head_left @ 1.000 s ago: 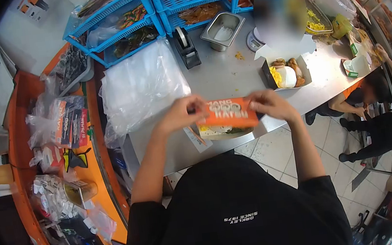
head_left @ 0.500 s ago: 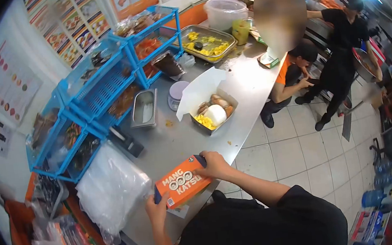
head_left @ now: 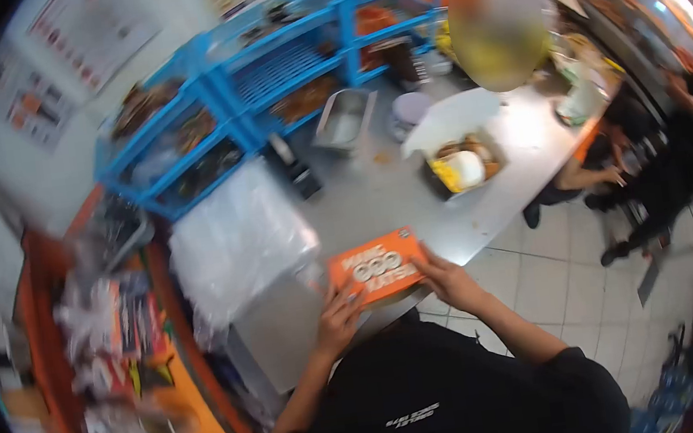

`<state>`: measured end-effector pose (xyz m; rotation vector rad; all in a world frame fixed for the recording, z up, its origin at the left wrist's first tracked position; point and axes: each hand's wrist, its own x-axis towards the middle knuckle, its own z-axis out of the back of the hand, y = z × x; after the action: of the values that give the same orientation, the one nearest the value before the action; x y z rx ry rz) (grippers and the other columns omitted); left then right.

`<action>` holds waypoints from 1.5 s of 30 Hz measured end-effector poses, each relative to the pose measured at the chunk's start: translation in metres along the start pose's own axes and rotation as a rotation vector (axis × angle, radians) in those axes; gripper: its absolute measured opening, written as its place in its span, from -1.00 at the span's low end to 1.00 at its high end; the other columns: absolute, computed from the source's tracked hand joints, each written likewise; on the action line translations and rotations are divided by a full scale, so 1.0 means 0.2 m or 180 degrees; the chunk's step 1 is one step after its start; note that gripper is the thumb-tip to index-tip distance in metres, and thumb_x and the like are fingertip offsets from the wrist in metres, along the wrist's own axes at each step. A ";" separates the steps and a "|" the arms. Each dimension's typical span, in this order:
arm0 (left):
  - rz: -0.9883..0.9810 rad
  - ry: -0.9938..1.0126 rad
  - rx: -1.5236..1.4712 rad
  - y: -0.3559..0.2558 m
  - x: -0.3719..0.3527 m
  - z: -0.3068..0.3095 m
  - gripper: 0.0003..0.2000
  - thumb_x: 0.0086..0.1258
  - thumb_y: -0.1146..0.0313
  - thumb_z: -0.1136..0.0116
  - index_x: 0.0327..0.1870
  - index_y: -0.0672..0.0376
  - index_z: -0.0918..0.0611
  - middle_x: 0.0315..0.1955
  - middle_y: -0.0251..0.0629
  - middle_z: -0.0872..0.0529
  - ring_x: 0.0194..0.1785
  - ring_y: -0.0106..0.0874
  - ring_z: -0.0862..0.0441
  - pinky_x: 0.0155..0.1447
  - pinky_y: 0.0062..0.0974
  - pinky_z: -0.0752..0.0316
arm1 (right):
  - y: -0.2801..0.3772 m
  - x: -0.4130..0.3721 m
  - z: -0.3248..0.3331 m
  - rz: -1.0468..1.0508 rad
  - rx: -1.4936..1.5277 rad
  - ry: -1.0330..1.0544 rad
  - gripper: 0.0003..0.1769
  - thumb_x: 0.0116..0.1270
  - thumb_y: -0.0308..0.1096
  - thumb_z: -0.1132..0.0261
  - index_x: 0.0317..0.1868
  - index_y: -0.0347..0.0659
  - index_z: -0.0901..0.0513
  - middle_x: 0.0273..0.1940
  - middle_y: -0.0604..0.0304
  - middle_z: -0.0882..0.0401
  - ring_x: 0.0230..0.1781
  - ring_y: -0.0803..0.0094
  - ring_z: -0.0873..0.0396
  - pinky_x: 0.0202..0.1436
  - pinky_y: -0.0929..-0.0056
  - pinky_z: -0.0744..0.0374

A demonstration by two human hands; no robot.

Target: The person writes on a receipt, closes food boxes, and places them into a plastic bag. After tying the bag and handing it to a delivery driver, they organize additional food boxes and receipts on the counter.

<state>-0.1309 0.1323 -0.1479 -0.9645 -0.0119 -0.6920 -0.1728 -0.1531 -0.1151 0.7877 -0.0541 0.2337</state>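
Since half a second ago, the left hand [head_left: 340, 321] has moved from the left end of an orange, rectangular cardboard box with white lettering [head_left: 378, 263] to its near left corner, and the whole view has swung round. That left hand is partly curled, fingers spread over the corner and gripping it, though blur hides the thumb. Across from it the right hand [head_left: 456, 283] is half closed on the box's right end, fingers bent along the edge. So the box lies directly between the two hands and a little beyond them, its long axis running from one to the other, the right end set slightly farther out. Neither hand is nearer — both touch it. It is over the near edge of a grey steel counter [head_left: 337, 209]; whether it rests there or is held just above, I cannot tell. Farther off to the right stands an open, white-lidded food box [head_left: 457, 116], well apart from the right hand. On the left — beyond the left hand — lies a stack of clear plastic bags [head_left: 240, 229], with a black tape dispenser [head_left: 298, 172] just past it.
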 end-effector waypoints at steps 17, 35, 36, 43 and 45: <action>-0.0389 -0.0138 0.0592 -0.07 0.24 -0.11 -0.78 0.10 0.37 -0.35 -0.27 0.23 -0.61 0.09 -0.20 -0.61 0.33 -0.18 -0.41 0.35 -0.16 -0.33 | -0.03 1.51 -0.49 -0.0383 0.1727 -0.0934 -0.68 0.34 -0.21 -0.29 -0.06 -0.30 -0.64 -0.13 0.15 -0.64 -0.19 0.44 -0.57 -0.19 0.41 -0.55; -0.0279 -0.0536 0.1039 -0.10 0.31 -0.15 -0.89 0.05 0.41 -0.32 -0.42 0.19 -0.65 0.08 -0.07 -0.57 0.19 -0.07 -0.45 0.24 -0.14 -0.35 | -0.10 1.27 -0.42 0.0388 -0.0130 -0.1656 -0.89 0.19 -0.42 -0.30 -0.36 -0.31 -0.65 -0.36 -0.13 -0.65 -0.33 0.00 -0.65 -0.24 0.27 -0.57; -0.0278 -0.0461 0.1174 -0.12 0.32 -0.14 -0.89 0.06 0.42 -0.32 -0.44 0.21 -0.64 0.10 -0.05 -0.56 0.19 -0.07 -0.45 0.24 -0.14 -0.35 | -0.09 1.13 -0.34 0.0335 0.0296 -0.1676 -0.89 0.25 -0.45 -0.26 -0.28 -0.32 -0.65 -0.35 -0.05 -0.66 -0.33 0.15 -0.65 -0.23 0.33 -0.57; -0.0458 -0.0052 0.0511 -0.07 0.37 -0.14 -0.78 0.07 0.43 -0.28 -0.24 0.23 -0.61 0.20 -0.07 -0.48 0.31 -0.08 -0.37 0.34 -0.14 -0.30 | 0.10 0.25 -0.09 -0.1393 0.2085 -0.0792 -0.26 0.29 -0.63 -0.21 0.46 -0.28 -0.14 -0.44 0.10 -0.63 -0.47 0.48 -0.60 -0.36 0.53 -0.59; -0.0362 -0.0250 0.0415 -0.09 0.37 -0.13 -0.67 0.09 0.45 -0.27 -0.08 0.20 -0.56 0.27 -0.11 -0.41 0.31 -0.09 -0.37 0.33 -0.13 -0.30 | 0.16 0.16 -0.17 -0.1554 0.2623 -0.0833 0.04 0.25 -0.69 -0.22 0.53 -0.19 0.31 -0.46 0.10 -0.61 -0.50 0.46 -0.59 -0.39 0.48 -0.61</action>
<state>-0.0900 0.0663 -0.1261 -0.8698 -0.1802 -0.7484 -0.1513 -0.1015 -0.1118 1.6162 -0.0080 -0.3424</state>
